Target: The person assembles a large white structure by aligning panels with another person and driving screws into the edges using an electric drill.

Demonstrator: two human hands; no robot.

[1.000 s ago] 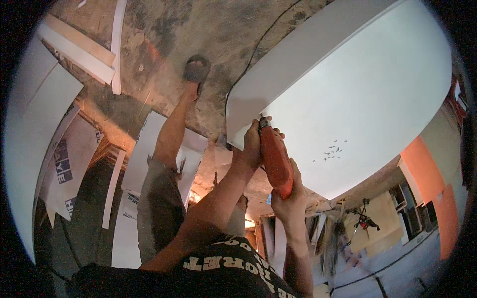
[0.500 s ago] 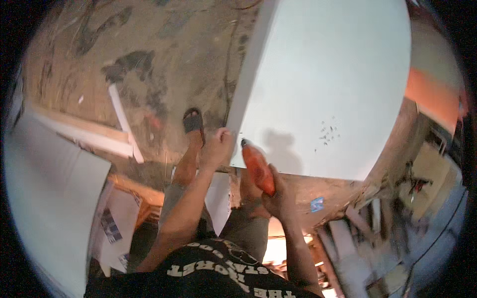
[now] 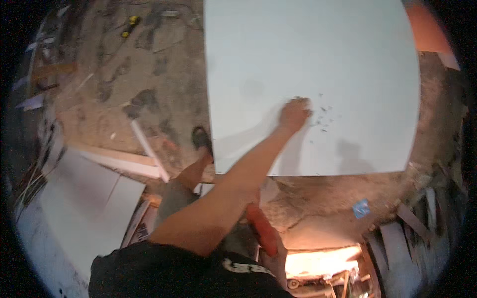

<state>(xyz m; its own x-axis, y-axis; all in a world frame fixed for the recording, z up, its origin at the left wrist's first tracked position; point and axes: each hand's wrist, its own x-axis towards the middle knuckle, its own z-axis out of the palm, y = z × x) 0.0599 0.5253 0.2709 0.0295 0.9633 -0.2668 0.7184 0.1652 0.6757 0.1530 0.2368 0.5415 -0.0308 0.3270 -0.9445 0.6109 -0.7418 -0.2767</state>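
A large white panel (image 3: 258, 59) lies in front of me, with a scatter of small dark screws (image 3: 325, 119) on it. Stretched out across the panel, my left hand (image 3: 295, 114) is just left of the screws. Its fingers are spread and bent down, and I see nothing held in them. Low by my body, partly behind my left forearm, my right hand (image 3: 277, 256) is wrapped round a red power drill (image 3: 263, 231). The drill's front end is hidden behind that forearm.
White boards (image 3: 92, 191) lean at the lower left, near a narrow white strip (image 3: 144, 144) on the dirt floor. A yellow-and-black tool (image 3: 130, 26) lies far left. Scrap pieces (image 3: 397, 243) and a blue packet (image 3: 361, 208) are at the right.
My left hand has moved from the panel's near left edge over to the screws. My right hand has drawn the drill back from the panel toward my body. The view has shifted.
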